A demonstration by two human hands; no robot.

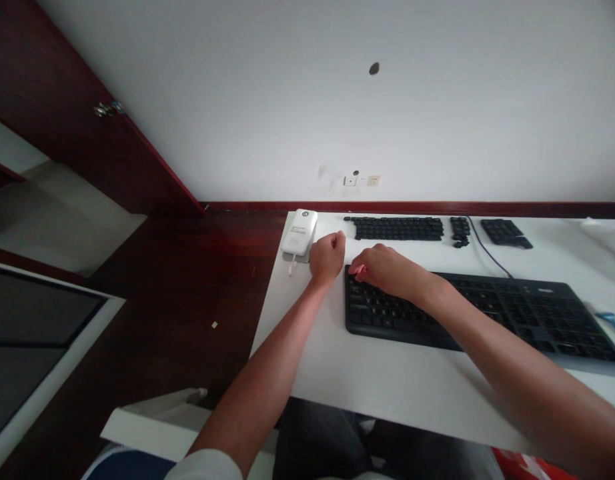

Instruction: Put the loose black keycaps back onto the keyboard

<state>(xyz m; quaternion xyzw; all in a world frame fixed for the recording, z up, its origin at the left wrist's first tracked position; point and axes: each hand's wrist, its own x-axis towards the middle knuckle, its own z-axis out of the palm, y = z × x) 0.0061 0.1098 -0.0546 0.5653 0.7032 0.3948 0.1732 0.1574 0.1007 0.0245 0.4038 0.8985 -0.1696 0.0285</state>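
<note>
A black keyboard [412, 320] lies on the white table, its top left corner under my right hand [390, 270]. The fingers of that hand are curled down and closed at the upper left keys; whatever is between the fingertips is hidden. Left of the keyboard, my left hand [328, 257] is closed in a fist just above the table, and I cannot see inside it. Behind my hands, black keycaps [400, 229] lie in rows, with a smaller keycap group [459, 231] and a number-pad keycap block [504, 233] farther right.
A white power bank [300, 232] with a short strap sits at the table's left edge. A cable [485, 250] runs back from the keyboard. At far right are a blue object [611, 323] and a whitish plastic-like item [607, 237]. The wall rises behind the table.
</note>
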